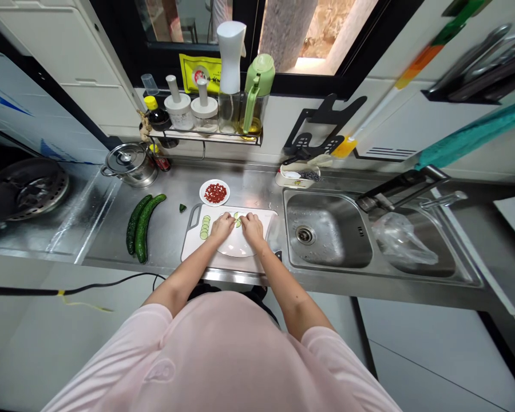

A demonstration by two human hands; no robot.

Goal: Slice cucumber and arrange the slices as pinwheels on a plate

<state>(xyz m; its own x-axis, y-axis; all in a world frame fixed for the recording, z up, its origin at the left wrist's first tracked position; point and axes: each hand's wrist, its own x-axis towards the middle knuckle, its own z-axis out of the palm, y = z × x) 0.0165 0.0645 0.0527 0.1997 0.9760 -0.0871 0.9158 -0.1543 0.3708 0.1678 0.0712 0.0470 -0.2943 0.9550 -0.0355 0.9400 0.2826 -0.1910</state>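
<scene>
A white plate point(237, 249) rests on a pale cutting board point(191, 248) in front of me. Over its far part, several thin cucumber slices point(237, 220) show between my two hands. My left hand point(222, 226) pinches at the slices from the left, fingers curled together. From the other side my right hand point(253, 230) has its fingers closed on them too. A row of overlapping cucumber slices point(205, 227) lies on the board, left of the plate. What looks like part of a knife handle point(278, 255) shows at the board's right edge.
Two whole cucumbers point(144, 226) and a cut cucumber end point(182, 208) lie left of the board. Behind it is a dish of chopped red chilies point(215, 193). A lidded pot point(129, 164) stands back left. The sink point(328, 229) is right; a seasoning rack point(206, 136) hangs above.
</scene>
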